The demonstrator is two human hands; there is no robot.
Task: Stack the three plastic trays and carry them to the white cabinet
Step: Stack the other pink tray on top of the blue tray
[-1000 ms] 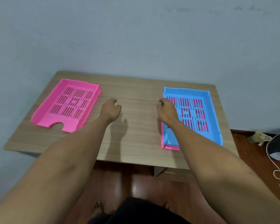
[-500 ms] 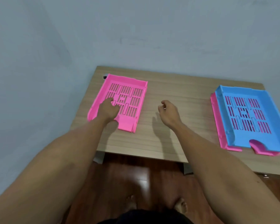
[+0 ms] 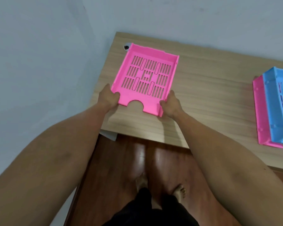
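Note:
A pink slotted plastic tray [image 3: 147,79] lies near the left end of the wooden table [image 3: 211,88]. My left hand [image 3: 109,97] grips its near-left corner and my right hand [image 3: 170,103] grips its near-right side wall. At the right edge of the view a blue tray [image 3: 278,105] sits nested on a second pink tray [image 3: 260,115], both partly cut off by the frame. The white cabinet is not in view.
A grey wall runs behind and to the left of the table. A small white and black object [image 3: 126,46] lies on the table behind the pink tray. Red-brown wooden floor [image 3: 121,160] and my bare feet [image 3: 180,191] show below the table's front edge.
The view has swung left, with the stacked pair now at the right edge. Both hands moved from hovering over the table onto the single pink tray and closed on its near corners.

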